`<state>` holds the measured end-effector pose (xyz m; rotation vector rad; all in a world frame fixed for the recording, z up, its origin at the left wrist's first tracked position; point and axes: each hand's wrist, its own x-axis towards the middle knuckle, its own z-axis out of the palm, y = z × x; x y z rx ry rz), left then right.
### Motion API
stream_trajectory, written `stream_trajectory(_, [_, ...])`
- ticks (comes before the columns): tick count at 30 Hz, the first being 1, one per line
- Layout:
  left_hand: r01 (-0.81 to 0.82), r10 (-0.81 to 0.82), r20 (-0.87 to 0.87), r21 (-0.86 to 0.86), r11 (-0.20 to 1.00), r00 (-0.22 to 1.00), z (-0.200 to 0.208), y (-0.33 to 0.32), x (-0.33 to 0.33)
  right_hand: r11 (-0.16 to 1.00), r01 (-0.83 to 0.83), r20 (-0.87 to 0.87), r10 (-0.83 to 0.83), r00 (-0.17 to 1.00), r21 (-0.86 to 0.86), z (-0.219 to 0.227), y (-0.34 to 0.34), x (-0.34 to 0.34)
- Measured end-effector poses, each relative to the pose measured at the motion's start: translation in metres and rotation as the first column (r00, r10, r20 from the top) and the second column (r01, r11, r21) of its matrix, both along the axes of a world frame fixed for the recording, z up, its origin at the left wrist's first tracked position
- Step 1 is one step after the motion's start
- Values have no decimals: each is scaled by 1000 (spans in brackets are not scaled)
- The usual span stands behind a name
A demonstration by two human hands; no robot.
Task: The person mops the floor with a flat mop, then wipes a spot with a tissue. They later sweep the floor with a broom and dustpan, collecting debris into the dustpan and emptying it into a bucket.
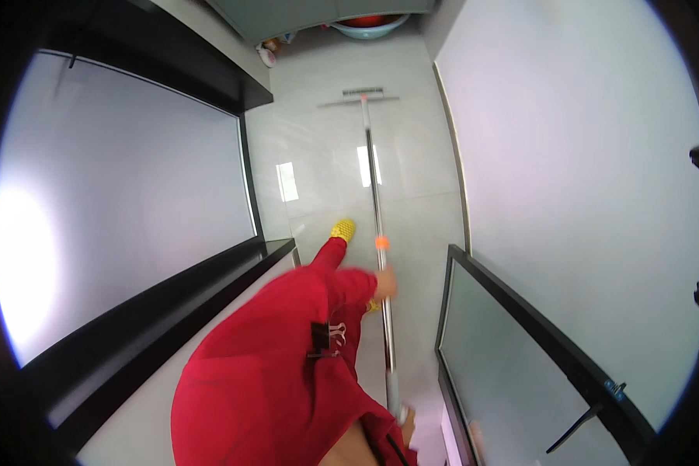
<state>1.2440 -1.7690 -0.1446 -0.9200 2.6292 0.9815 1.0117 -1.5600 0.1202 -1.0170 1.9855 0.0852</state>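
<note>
A long-handled floor squeegee (374, 180) slants across the tiled floor, its wide, thin head at the far end and an orange collar partway along the metal pole. My left hand (386, 284), at the end of a red sleeve, is closed round the pole just below that collar. Lower down, my right hand (408, 426) is by the pole's grey grip end and appears wrapped round it; part of it is hidden. The squeegee's head lies flat on the floor, well ahead of my feet.
A yellow shoe (343, 230) of mine stands left of the pole. On the left runs a dark-framed glass panel (132, 171); a framed glass door (512, 357) stands at the right. Far ahead, a light-blue basin (369, 33) sits under a grey cabinet (311, 14).
</note>
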Motion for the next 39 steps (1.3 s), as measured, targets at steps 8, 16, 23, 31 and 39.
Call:
stream_trajectory(8, [-235,432,415,-446,864,801,-44,-176,248,988,-1,596,-90,798,152,-97,-184,195])
stream_trajectory(16, [-220,229,-107,84,972,968,1,7,74,926,-335,-9,341,940,172,-17,-88,112])
stream_trajectory(23, [-87,172,-640,161,983,749,68,117,-56,878,-428,-70,451,890,213,-5,-96,106])
stream_trajectory(31, [-274,260,119,114,955,958,-7,-24,153,769,-637,-15,638,770,63,12,-126,80])
stream_trajectory(39, [-356,353,154,-5,934,923,10,38,124,715,-688,-9,694,720,124,-5,-76,36])
